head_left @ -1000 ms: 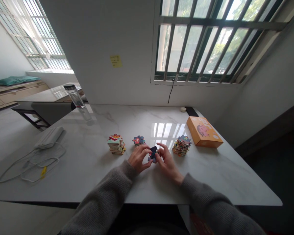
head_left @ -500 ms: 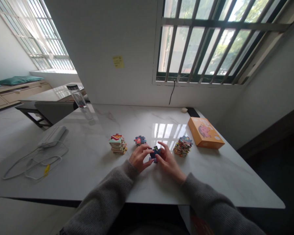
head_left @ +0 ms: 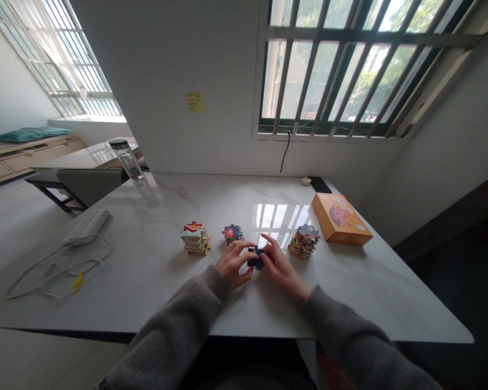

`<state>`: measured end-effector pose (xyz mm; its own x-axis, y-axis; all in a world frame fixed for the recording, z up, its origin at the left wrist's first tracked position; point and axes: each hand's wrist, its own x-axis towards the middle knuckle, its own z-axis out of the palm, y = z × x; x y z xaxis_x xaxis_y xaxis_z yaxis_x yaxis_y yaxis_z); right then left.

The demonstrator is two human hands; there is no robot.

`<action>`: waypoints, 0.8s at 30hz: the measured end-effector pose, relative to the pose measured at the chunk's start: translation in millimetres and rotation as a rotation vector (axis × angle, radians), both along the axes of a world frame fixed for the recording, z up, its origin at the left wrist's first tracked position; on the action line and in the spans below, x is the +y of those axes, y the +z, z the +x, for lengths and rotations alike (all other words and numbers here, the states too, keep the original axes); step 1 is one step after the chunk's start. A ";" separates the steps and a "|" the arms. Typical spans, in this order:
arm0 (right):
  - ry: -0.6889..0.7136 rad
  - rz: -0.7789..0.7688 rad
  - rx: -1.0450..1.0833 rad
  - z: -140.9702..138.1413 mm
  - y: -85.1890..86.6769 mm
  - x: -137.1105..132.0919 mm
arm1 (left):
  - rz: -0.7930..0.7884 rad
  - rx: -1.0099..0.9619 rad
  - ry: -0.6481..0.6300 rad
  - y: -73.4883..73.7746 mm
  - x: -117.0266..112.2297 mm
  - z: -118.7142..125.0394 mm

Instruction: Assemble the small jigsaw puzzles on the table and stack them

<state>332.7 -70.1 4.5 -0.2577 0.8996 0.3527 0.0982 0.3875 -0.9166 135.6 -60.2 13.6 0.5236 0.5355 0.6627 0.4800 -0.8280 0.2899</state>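
Both my hands meet at the middle of the white marble table (head_left: 154, 281). My left hand (head_left: 232, 264) and my right hand (head_left: 280, 265) pinch a dark blue puzzle piece (head_left: 255, 257) between their fingertips, just above the tabletop. A few joined puzzle pieces (head_left: 232, 233) lie flat just beyond my left hand. One stack of colourful puzzle pieces (head_left: 195, 238) stands to the left, and another stack (head_left: 303, 241) stands to the right of my right hand.
An orange puzzle box (head_left: 338, 219) lies at the right. A clear bottle (head_left: 132, 169) stands at the back left. A white power adapter (head_left: 86, 226) with a coiled cable (head_left: 57, 268) lies at the left. A barred window fills the wall behind.
My hands have stayed together on the dark blue piece, turning it slightly and lowering it toward the table. The view shifted a little.
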 end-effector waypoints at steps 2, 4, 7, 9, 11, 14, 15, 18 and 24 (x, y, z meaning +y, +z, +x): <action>0.018 -0.008 -0.004 -0.1 -1.7 -0.2 | -0.033 0.011 0.000 0.6 -0.9 -0.1; 0.040 -0.022 -0.002 -0.2 -3.2 -0.1 | -0.063 0.006 0.011 0.4 -1.7 -0.1; 0.054 -0.032 0.010 -0.9 -2.8 -0.2 | -0.072 -0.023 0.024 0.5 -0.2 -1.0; 0.031 -0.028 0.009 -1.4 -0.3 -1.0 | -0.044 -0.073 0.063 2.4 4.0 -3.1; 0.005 -0.016 0.003 -1.7 3.5 -2.5 | -0.015 -0.141 0.147 5.5 11.0 -6.7; -0.015 0.023 0.003 -1.1 9.1 -5.6 | -0.004 -0.184 0.298 9.3 23.9 -13.3; -0.026 0.038 0.006 -0.7 10.6 -6.7 | -0.009 -0.176 0.334 9.7 28.0 -15.4; -0.080 0.064 0.009 1.2 14.0 -9.4 | -0.035 -0.142 0.391 7.8 38.2 -20.1; -0.108 0.089 -0.020 3.0 16.8 -11.1 | -0.112 -0.159 0.432 3.4 48.0 -20.9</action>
<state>335.7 -81.2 21.3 -0.1684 0.8878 0.4282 0.1614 0.4534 -0.8766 114.7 -12.1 17.0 0.1334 0.7546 0.6425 0.7162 -0.5215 0.4638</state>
